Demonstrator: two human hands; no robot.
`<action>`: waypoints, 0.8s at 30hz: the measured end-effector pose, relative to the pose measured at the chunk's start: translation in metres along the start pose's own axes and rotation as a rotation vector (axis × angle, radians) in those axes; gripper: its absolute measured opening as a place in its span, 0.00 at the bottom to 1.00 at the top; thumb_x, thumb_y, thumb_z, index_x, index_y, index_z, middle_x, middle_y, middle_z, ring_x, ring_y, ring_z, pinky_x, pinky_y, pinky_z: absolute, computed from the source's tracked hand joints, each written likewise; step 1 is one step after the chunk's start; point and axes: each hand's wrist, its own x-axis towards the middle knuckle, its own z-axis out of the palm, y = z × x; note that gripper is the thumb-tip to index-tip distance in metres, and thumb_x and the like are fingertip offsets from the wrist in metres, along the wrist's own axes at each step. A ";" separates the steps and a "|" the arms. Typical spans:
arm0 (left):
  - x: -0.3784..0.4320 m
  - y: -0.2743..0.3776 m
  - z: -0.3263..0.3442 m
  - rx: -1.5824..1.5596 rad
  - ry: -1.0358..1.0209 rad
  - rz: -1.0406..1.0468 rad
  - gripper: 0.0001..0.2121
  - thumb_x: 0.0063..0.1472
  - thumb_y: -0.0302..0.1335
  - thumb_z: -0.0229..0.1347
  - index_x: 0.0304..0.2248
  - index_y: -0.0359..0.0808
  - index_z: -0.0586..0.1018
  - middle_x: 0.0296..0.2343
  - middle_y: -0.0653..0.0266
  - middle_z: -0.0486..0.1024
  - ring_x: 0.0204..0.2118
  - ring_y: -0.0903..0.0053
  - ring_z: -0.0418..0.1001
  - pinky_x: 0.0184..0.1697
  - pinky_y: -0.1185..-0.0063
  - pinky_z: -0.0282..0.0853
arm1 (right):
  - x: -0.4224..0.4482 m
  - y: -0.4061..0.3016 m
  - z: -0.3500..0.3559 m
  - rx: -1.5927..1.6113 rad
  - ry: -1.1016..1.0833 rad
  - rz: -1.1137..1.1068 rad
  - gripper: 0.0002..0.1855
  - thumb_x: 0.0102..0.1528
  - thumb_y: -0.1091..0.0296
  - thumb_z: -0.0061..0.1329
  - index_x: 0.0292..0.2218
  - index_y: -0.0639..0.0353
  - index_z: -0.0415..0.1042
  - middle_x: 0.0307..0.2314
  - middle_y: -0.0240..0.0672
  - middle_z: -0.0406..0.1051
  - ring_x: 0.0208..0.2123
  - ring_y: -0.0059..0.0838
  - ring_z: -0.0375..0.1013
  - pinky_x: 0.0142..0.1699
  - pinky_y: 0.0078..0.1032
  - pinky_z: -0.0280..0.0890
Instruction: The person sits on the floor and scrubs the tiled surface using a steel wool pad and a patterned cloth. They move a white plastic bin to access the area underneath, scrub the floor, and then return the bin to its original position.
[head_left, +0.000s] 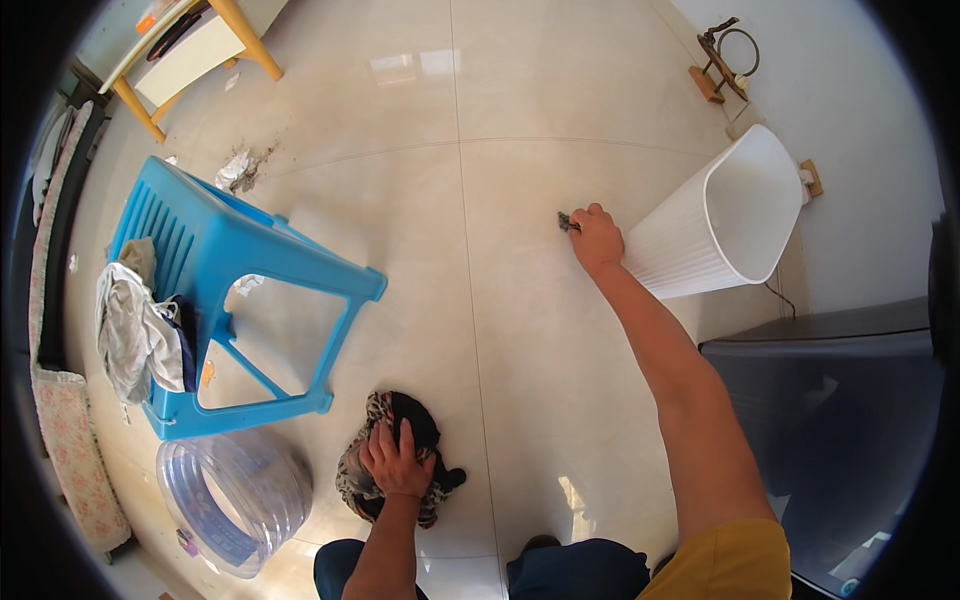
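My left hand (397, 463) rests on a crumpled cloth (354, 469), black with a leopard-like print, lying in a heap on the tiled floor. Its fingers press into the folds from above. Farther forward, my right hand (596, 232) reaches down to the floor and pinches a small dark grey clump (564, 221) between thumb and fingers. What the clump is made of is too small to tell. Close beside that hand stands a tall white ribbed plastic bin (675, 232) with an open top.
A blue plastic stool (247, 240) stands to the left with cloths (139, 322) draped on it. Below it is a clear plastic tub (240, 495). Crumpled paper (236, 169) and dark debris lie beyond. A dark glossy cabinet (825, 420) stands right, a wooden-legged table (247, 34) upper left.
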 end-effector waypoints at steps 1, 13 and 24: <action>-0.001 0.001 -0.001 -0.003 -0.015 -0.004 0.41 0.34 0.40 0.68 0.53 0.43 0.69 0.52 0.50 0.62 0.56 0.55 0.58 0.56 0.54 0.52 | -0.007 -0.002 0.001 0.067 -0.061 -0.091 0.06 0.48 0.68 0.56 0.31 0.50 0.73 0.32 0.32 0.66 0.40 0.34 0.69 0.40 0.37 0.68; -0.001 -0.001 -0.003 -0.009 -0.013 -0.020 0.41 0.34 0.38 0.68 0.52 0.43 0.68 0.52 0.49 0.62 0.56 0.54 0.58 0.57 0.55 0.50 | 0.005 0.015 -0.033 1.144 -0.218 0.261 0.06 0.52 0.69 0.56 0.33 0.59 0.75 0.26 0.26 0.69 0.29 0.18 0.65 0.33 0.20 0.61; -0.007 -0.014 0.017 0.012 -0.111 -0.007 0.40 0.37 0.37 0.68 0.53 0.44 0.67 0.53 0.50 0.61 0.56 0.54 0.57 0.58 0.56 0.49 | -0.096 -0.023 -0.037 1.493 -0.343 0.414 0.11 0.54 0.73 0.48 0.41 0.60 0.74 0.32 0.28 0.72 0.35 0.18 0.69 0.41 0.17 0.64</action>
